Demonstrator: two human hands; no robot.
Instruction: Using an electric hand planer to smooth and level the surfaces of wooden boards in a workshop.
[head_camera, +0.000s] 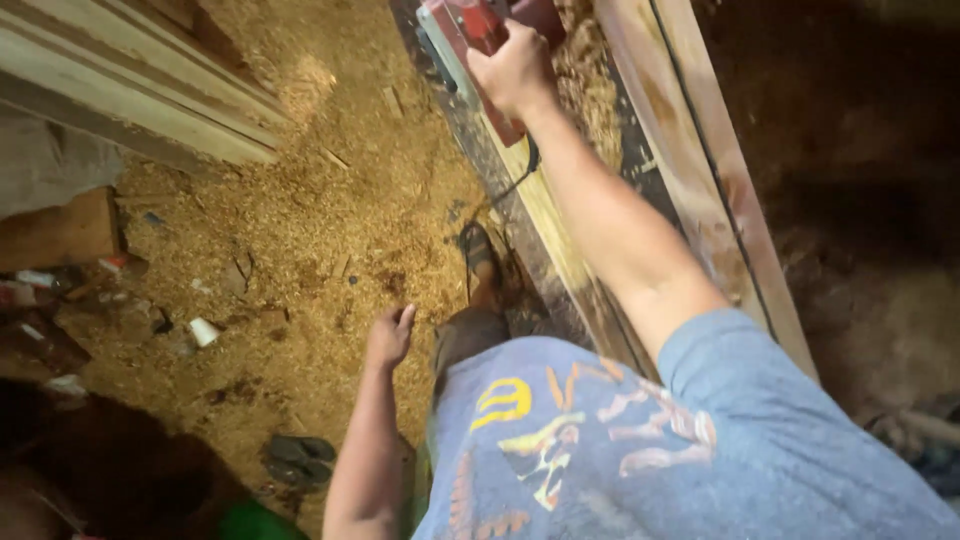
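One right hand (515, 70) closed over the red, boxy power planer (470, 30) resting on the long pale wooden plank (545, 215); tool judged heavy, rigid, best gripped by its top handle; left hand (390, 337) hangs loosely open, empty.

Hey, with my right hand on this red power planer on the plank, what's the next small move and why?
Probably keep pushing the red power planer forward along the plank. Your right hand grips it at full arm's reach, pale fresh-cut wood lies behind it, and your left hand hangs free, so a step forward likely helps.
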